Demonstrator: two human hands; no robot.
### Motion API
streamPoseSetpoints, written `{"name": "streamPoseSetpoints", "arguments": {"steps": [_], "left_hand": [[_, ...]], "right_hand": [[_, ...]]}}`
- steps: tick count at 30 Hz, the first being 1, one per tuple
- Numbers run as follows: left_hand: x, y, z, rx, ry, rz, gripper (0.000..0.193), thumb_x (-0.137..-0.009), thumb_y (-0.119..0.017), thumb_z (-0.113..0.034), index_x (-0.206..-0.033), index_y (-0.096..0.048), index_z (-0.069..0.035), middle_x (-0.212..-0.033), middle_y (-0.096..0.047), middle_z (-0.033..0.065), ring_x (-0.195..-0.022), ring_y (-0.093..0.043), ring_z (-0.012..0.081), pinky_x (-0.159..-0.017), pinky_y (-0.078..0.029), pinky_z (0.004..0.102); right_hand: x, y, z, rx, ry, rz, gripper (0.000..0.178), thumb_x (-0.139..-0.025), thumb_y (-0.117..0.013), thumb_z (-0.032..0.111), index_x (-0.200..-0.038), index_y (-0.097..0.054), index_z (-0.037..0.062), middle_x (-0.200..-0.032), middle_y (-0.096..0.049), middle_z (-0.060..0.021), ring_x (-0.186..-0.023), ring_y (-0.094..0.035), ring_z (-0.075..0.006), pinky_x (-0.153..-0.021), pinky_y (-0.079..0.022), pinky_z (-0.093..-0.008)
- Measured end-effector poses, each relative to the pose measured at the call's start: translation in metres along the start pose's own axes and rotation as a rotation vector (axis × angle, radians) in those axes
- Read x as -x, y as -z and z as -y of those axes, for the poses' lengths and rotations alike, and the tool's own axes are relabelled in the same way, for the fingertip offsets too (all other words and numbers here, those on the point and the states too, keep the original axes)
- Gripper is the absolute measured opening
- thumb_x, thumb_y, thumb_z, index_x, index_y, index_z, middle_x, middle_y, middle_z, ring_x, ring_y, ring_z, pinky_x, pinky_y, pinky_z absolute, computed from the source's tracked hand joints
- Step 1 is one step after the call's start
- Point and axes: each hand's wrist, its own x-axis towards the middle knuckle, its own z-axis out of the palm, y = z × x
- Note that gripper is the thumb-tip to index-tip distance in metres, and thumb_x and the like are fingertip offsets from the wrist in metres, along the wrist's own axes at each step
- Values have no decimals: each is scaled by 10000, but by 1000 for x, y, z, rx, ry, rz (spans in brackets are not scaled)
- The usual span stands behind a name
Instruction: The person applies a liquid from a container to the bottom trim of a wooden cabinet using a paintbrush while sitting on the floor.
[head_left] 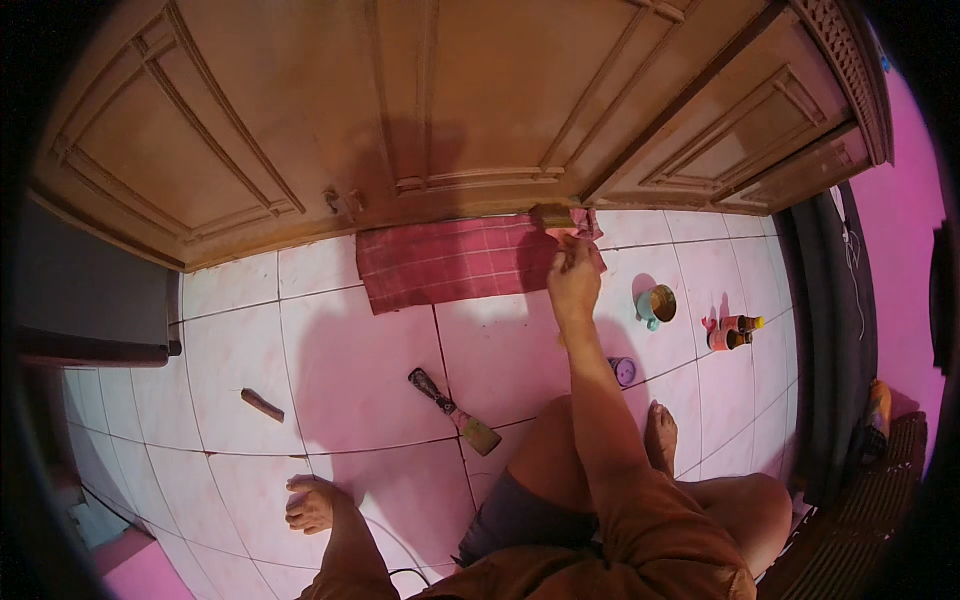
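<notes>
My right hand (574,285) is closed around the handle of a flat paintbrush (555,216); the handle is mostly hidden by the fingers. The brush head is over the right end of a red checked cloth (440,262), close to the bottom edge of the wooden cabinet (480,120). At lower left, my left hand (312,505) is low over the floor tiles, its fingers loosely bent and nothing visible in them. Between the two arms lies a flat, dark-handled tool (455,412) with a wide tan end, either a brush or a scraper.
A light-blue mug (643,306) with brown contents stands right of my right hand. Beyond it are two small bottles (738,332). A purple round container (623,371) sits beside my forearm. A short brown stick (262,405) lies on the tiles, and a dark box-like object (95,285) stands left.
</notes>
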Motion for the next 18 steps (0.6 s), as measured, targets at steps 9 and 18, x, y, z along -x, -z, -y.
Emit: {"name": "streamPoseSetpoints", "arguments": {"steps": [9,18], "left_hand": [[1,2,-5,27,-23,22,640,-963,-391,-573,-1132,-542,25,-1252,-515,194,-1244,-457,344,-991,-377,486],[2,0,-3,37,-48,38,631,-968,-396,-559,-1145,-538,30,-1271,-512,200,-1260,-452,348,-1005,-374,490]], "right_hand": [[8,-49,3,29,53,28,300,-889,-574,140,-1168,-592,29,-1112,-617,-262,-952,-634,-448,-811,-522,-520],[41,-50,51,-240,151,286,260,-900,-567,122,-1142,-610,40,-1072,-644,-231,-955,-636,-436,-794,-523,-501]]}}
